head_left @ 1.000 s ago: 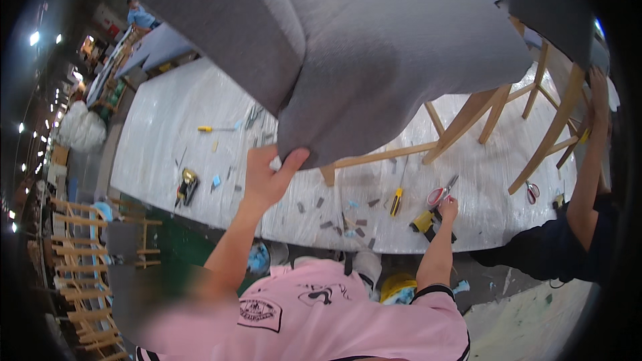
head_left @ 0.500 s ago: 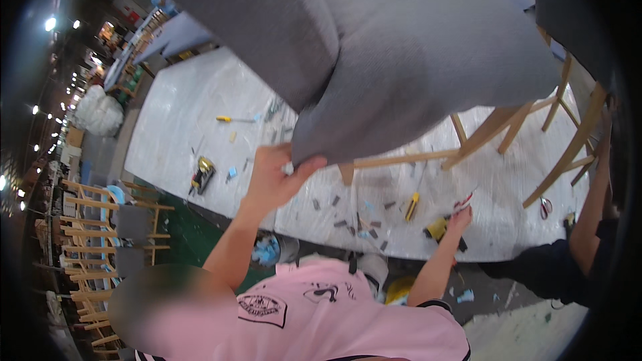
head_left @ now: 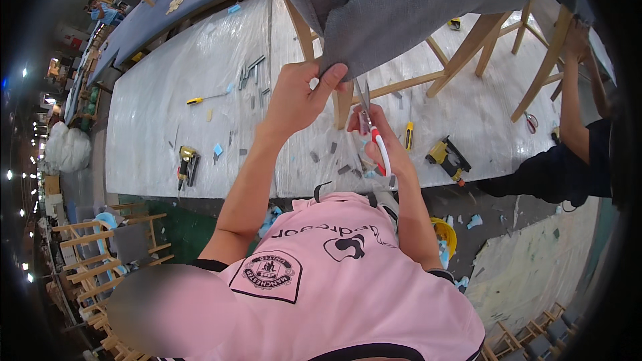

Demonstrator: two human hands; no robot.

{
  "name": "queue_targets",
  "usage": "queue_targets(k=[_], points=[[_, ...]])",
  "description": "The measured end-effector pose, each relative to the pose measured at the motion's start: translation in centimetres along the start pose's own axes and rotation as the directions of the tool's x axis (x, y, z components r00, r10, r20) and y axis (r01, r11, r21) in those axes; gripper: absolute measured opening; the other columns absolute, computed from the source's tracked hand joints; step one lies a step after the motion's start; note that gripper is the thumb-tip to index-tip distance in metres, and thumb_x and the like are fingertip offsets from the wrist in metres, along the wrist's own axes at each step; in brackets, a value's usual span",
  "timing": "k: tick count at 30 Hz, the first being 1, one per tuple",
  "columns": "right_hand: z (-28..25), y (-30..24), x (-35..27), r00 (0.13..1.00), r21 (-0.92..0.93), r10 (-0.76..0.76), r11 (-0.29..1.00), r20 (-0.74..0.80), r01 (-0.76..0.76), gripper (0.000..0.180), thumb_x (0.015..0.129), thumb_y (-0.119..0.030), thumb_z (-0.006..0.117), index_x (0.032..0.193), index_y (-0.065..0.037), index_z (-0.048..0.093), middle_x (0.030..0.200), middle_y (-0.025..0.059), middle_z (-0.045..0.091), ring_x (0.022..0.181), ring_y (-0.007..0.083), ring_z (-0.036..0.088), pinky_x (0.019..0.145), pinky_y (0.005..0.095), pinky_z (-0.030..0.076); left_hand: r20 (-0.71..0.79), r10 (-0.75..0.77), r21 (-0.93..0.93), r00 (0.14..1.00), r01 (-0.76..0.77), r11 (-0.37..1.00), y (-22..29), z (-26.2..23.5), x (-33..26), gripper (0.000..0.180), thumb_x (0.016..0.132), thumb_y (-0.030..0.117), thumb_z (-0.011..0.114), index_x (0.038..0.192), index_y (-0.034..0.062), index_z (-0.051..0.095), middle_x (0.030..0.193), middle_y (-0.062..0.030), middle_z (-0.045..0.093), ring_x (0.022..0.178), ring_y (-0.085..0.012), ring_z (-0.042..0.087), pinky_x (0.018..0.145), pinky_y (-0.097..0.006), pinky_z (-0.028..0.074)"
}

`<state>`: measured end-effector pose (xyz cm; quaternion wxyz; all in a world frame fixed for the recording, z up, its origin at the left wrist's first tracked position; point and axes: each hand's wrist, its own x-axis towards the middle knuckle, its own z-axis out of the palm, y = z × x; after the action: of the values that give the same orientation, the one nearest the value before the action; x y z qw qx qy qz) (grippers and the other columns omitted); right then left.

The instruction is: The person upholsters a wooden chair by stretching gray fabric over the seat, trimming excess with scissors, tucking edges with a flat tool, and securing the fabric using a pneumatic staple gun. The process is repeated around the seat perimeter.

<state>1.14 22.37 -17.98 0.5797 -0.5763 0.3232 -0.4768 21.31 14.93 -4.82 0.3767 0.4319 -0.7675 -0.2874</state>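
Observation:
Grey upholstery fabric (head_left: 414, 13) covers a wooden-legged chair (head_left: 468, 53) on the plastic-covered table (head_left: 150, 120). My left hand (head_left: 301, 97) pinches the fabric's lower corner between thumb and fingers. Just to its right, my right hand (head_left: 389, 147) grips scissors with red and white handles (head_left: 381, 150). Their blades are parted and point up, with the tips close beside the fabric edge; whether they touch it I cannot tell. A front chair leg (head_left: 342, 110) stands right behind the blades.
Staple guns (head_left: 447, 159) lie at the table's near edge, right and left. A yellow-handled screwdriver (head_left: 195, 101), a yellow tool (head_left: 408, 135), metal strips (head_left: 251, 72) and grey scraps (head_left: 344, 168) are scattered about. Another person's arm (head_left: 572, 103) reaches to the chair at right, near other scissors (head_left: 531, 122).
My right hand has brought the scissors from the table's right side up and left to the fabric corner, and the blades now stand apart. My left hand keeps its pinch. The view has shifted.

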Motion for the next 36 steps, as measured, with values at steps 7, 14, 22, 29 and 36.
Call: queue_targets(k=[7, 14, 22, 29, 36], points=[[1.5, -5.9, 2.7, 0.997, -0.032, -0.059, 0.998, -0.04, 0.057, 0.095, 0.082, -0.069, 0.076, 0.144, -0.002, 0.049, 0.112, 0.0045, 0.056, 0.1, 0.0158, 0.052, 0.09, 0.0323, 0.045, -0.003, 0.06, -0.091, 0.998, -0.06, 0.994, 0.3, -0.1, 0.0, 0.048, 0.101, 0.039, 0.065, 0.079, -0.0031, 0.071, 0.064, -0.0157, 0.066, 0.052, -0.0307, 0.059, 0.053, -0.04, 0.043], [2.1, -4.3, 1.6, 0.986, -0.008, -0.041, 0.999, -0.163, 0.04, 0.067, 0.09, -0.05, 0.078, 0.129, 0.002, 0.065, 0.089, 0.0014, 0.058, 0.077, 0.0108, 0.054, 0.072, 0.0255, 0.045, 0.094, 0.034, -0.08, 0.995, -0.026, 0.996, 0.0, -0.6, -0.1, 0.047, 0.102, 0.037, 0.065, 0.079, -0.0024, 0.073, 0.063, -0.0138, 0.066, 0.054, -0.022, 0.06, 0.055, -0.036, 0.044], [1.8, -7.8, 2.4, 0.974, -0.188, -0.035, 0.982, -0.225, -0.008, 0.068, 0.088, -0.056, 0.079, 0.116, 0.004, 0.062, 0.086, 0.0009, 0.058, 0.073, 0.0079, 0.053, 0.062, 0.0236, 0.045, 0.164, 0.065, -0.097, 0.984, -0.049, 0.994, 0.2, -1.0, -0.2, 0.051, 0.101, 0.041, 0.063, 0.073, -0.0017, 0.067, 0.063, -0.0159, 0.065, 0.06, -0.0342, 0.065, 0.059, -0.042, 0.05], [1.8, -11.7, 2.0, 0.941, -0.501, -0.102, 0.862, -0.322, -0.078, 0.058, 0.091, -0.044, 0.081, 0.119, 0.004, 0.064, 0.077, 0.0012, 0.059, 0.07, 0.0057, 0.05, 0.059, 0.0248, 0.043, 0.277, 0.084, -0.051, 0.957, -0.072, 0.996, 0.8, 0.4, -0.2, 0.042, 0.101, 0.037, 0.061, 0.083, 0.0011, 0.074, 0.07, -0.0153, 0.07, 0.067, -0.0336, 0.068, 0.066, -0.042, 0.052], [0.9, -13.8, -0.8, 0.899, -0.618, 0.048, 0.71, -0.435, -0.337, 0.037, 0.091, -0.029, 0.082, 0.113, -0.001, 0.072, 0.061, -0.0041, 0.044, 0.058, 0.0052, 0.038, 0.052, 0.0251, 0.032, 0.698, 0.036, 0.234, 0.715, -0.276, 0.932, -3.2, 6.9, -3.5, 0.026, 0.096, 0.029, 0.061, 0.097, 0.0085, 0.077, 0.093, -0.0142, 0.075, 0.09, -0.0373, 0.07, 0.082, -0.05, 0.054]])
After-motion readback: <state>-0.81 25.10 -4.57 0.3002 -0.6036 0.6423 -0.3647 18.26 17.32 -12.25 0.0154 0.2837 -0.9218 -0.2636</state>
